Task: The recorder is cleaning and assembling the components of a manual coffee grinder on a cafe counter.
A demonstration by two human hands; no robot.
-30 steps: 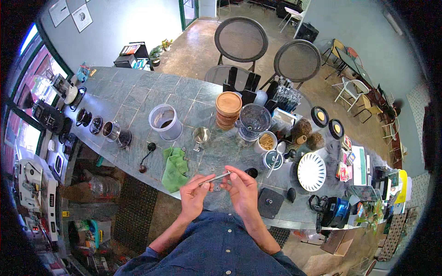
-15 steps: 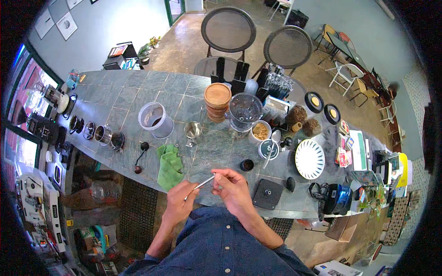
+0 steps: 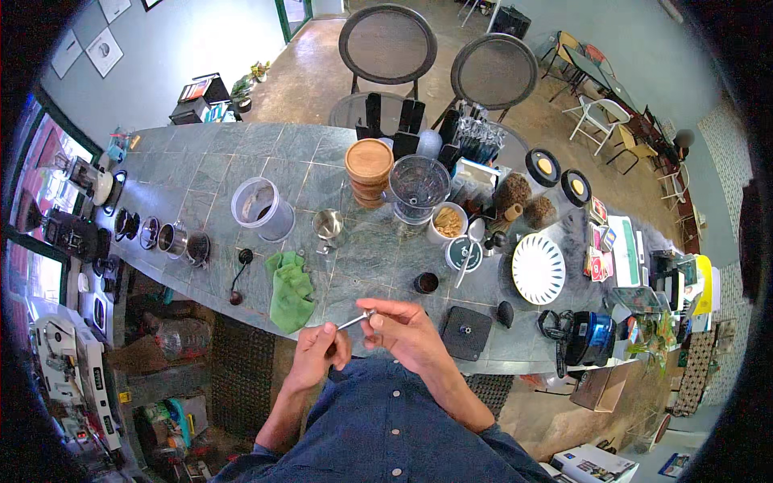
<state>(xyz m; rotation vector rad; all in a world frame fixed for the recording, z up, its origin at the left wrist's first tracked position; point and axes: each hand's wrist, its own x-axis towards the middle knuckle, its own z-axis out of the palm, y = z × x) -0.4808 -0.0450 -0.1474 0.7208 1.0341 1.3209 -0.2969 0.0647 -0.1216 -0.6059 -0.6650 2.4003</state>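
A thin metal rod [image 3: 352, 322] spans the gap between my two hands, just above the counter's near edge. My left hand [image 3: 312, 358] pinches its lower left end between thumb and fingers. Around its upper right end, where a small metal piece shows, the thumb and fingers of my right hand [image 3: 409, 336] are closed. A crumpled green cloth [image 3: 291, 293] lies beyond my left hand. Beyond my right hand stands a small dark cup [image 3: 426, 282]. To its right, a black square plate with a small metal stud [image 3: 466, 332] rests on the counter.
Across the tiled counter [image 3: 233, 161] stand a clear plastic tub [image 3: 278, 217], a steel cup [image 3: 328, 225], a wooden-lidded canister [image 3: 369, 161] and a clear dripper [image 3: 419, 189]. A white ribbed plate [image 3: 539, 270] sits to the right; a dark scoop [image 3: 236, 297] lies left.
My right hand's fingers have stretched out more along the rod's end, where a small metal piece now shows. My left thumb has shifted up on the rod. The view has shifted slightly.
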